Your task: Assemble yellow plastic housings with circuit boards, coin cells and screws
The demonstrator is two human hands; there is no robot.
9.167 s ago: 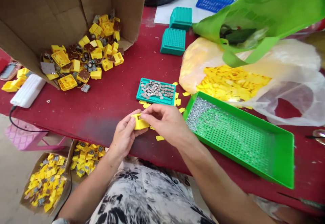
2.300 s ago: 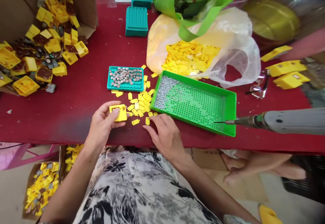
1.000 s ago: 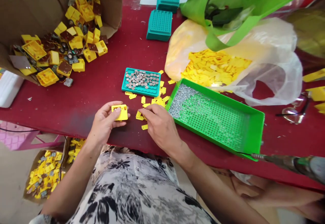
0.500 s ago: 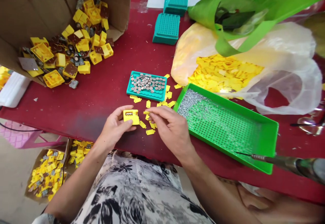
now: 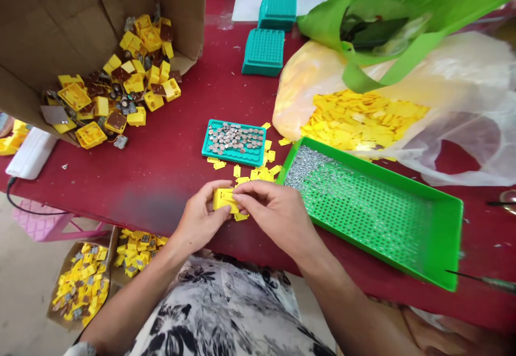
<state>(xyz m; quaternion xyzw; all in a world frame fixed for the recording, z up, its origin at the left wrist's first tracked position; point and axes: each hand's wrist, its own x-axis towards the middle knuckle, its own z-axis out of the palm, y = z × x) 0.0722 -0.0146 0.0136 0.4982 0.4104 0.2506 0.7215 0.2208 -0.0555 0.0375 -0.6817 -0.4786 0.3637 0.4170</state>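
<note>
My left hand (image 5: 203, 213) is closed around a small yellow plastic housing (image 5: 221, 199), thumb along its near edge. Pinched in my right hand (image 5: 274, 211) is a flat yellow cover (image 5: 230, 196), which lies against the housing's top face. The cover hides the opening in the housing. Just beyond my hands stands a teal tray of button cells (image 5: 234, 140). Loose yellow covers (image 5: 264, 173) are scattered on the red table between that tray and my right hand.
A green perforated tray (image 5: 437, 243) with small screws (image 5: 304, 165) is at right, a screwdriver tip (image 5: 479, 279) over its corner. Behind it sits a plastic bag of yellow covers (image 5: 363, 122). A cardboard box (image 5: 177, 17) with yellow assemblies is at left; teal trays (image 5: 264, 49) stand behind.
My right hand has brought the yellow cover leftward onto the housing, over the opening where button cells showed. The left hand still holds the housing. The view has shifted slightly.
</note>
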